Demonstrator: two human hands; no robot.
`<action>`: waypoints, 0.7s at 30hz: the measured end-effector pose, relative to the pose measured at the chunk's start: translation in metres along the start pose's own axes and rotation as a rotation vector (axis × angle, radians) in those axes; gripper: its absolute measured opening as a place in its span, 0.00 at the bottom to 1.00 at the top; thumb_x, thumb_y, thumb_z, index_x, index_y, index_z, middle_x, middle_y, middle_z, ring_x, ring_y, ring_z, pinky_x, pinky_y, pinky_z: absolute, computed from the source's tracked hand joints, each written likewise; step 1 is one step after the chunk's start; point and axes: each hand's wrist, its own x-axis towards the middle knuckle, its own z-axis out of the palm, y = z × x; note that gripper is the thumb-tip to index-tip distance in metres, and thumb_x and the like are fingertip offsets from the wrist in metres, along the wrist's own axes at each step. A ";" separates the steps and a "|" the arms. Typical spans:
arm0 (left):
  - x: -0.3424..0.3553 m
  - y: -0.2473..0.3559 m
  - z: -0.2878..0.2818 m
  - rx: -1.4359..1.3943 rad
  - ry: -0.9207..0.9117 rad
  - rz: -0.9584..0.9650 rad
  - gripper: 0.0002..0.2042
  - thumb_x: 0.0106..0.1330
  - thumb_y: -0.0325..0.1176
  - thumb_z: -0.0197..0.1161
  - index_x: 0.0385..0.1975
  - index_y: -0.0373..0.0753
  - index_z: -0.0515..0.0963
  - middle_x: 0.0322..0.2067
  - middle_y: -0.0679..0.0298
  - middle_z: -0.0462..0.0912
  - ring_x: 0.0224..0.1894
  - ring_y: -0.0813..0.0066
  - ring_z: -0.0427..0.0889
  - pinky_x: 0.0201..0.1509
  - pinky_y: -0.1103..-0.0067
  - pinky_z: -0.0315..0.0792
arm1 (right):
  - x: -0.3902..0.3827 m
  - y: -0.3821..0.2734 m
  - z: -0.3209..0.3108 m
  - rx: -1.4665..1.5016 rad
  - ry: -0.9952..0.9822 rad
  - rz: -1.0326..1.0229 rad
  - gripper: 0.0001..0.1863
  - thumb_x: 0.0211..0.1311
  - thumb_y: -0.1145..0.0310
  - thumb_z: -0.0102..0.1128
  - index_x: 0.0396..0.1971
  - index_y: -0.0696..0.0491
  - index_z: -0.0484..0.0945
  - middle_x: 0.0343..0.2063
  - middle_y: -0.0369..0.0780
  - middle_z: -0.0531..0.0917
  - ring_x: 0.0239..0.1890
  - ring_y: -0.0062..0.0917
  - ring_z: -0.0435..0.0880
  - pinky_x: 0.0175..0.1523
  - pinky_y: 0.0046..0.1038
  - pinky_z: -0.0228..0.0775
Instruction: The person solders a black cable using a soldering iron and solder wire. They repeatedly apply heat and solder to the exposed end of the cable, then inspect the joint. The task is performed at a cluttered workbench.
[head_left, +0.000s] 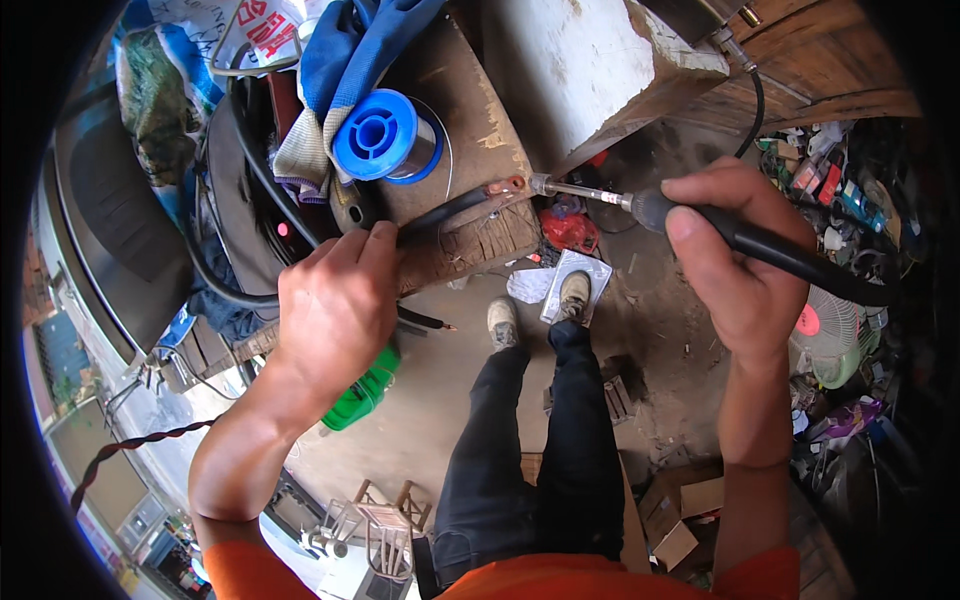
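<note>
My left hand (340,300) is closed round a thick black cable (440,215), near the bench edge. At the cable's far end is a copper lug (505,186), lying over the edge of a worn wooden board (480,110). My right hand (745,255) grips a hot-air wand (650,210) by its black handle, with a thick hose running off to the right. Its slim metal tube points left, and the nozzle is close to the lug; whether they touch I cannot tell. A blue spool of wire (375,135) lies on the board beyond the cable.
Blue work gloves (345,60) lie beside the spool. A whitish block (590,70) stands at the back. Tangled cables and a dark bag (235,165) crowd the left. Right of me are a scrap heap and a fan (840,335). A green container (362,390) sits below the bench.
</note>
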 end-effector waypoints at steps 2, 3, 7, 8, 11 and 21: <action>-0.005 -0.001 0.005 0.080 0.034 0.029 0.14 0.61 0.25 0.67 0.47 0.33 0.80 0.32 0.56 0.82 0.31 0.55 0.84 0.34 0.66 0.78 | 0.006 0.001 0.001 -0.032 -0.050 -0.030 0.07 0.57 0.81 0.66 0.37 0.60 0.84 0.25 0.35 0.81 0.25 0.13 0.77 0.31 0.18 0.66; -0.006 0.000 0.007 0.096 0.052 0.035 0.14 0.61 0.24 0.66 0.47 0.32 0.80 0.32 0.57 0.82 0.31 0.56 0.83 0.33 0.66 0.78 | 0.010 0.003 0.001 -0.065 -0.087 -0.069 0.08 0.58 0.82 0.65 0.38 0.60 0.83 0.26 0.34 0.79 0.25 0.12 0.74 0.31 0.18 0.63; -0.007 0.000 0.010 0.140 0.065 0.049 0.15 0.60 0.24 0.65 0.48 0.32 0.80 0.32 0.58 0.82 0.31 0.60 0.83 0.32 0.67 0.78 | 0.022 0.004 0.009 -0.105 -0.161 -0.099 0.09 0.57 0.82 0.64 0.38 0.61 0.84 0.26 0.34 0.78 0.25 0.12 0.73 0.30 0.18 0.61; -0.007 0.000 0.012 0.144 0.069 0.060 0.16 0.58 0.23 0.64 0.48 0.31 0.80 0.32 0.59 0.81 0.31 0.61 0.82 0.33 0.69 0.78 | 0.024 0.004 0.012 -0.108 -0.175 -0.099 0.09 0.57 0.82 0.64 0.38 0.60 0.84 0.26 0.34 0.78 0.25 0.12 0.74 0.31 0.18 0.62; -0.007 -0.002 0.014 0.153 0.072 0.083 0.19 0.54 0.23 0.61 0.48 0.30 0.79 0.30 0.60 0.79 0.31 0.64 0.81 0.33 0.71 0.78 | 0.028 0.005 0.018 -0.109 -0.183 -0.115 0.08 0.57 0.82 0.64 0.37 0.60 0.84 0.26 0.34 0.79 0.26 0.14 0.75 0.31 0.19 0.63; -0.006 0.002 0.007 0.048 0.012 0.025 0.14 0.61 0.23 0.65 0.47 0.30 0.79 0.35 0.55 0.81 0.36 0.56 0.82 0.38 0.66 0.78 | 0.032 -0.006 0.025 -0.170 -0.218 0.105 0.07 0.56 0.77 0.68 0.36 0.59 0.85 0.22 0.33 0.82 0.25 0.11 0.77 0.32 0.19 0.68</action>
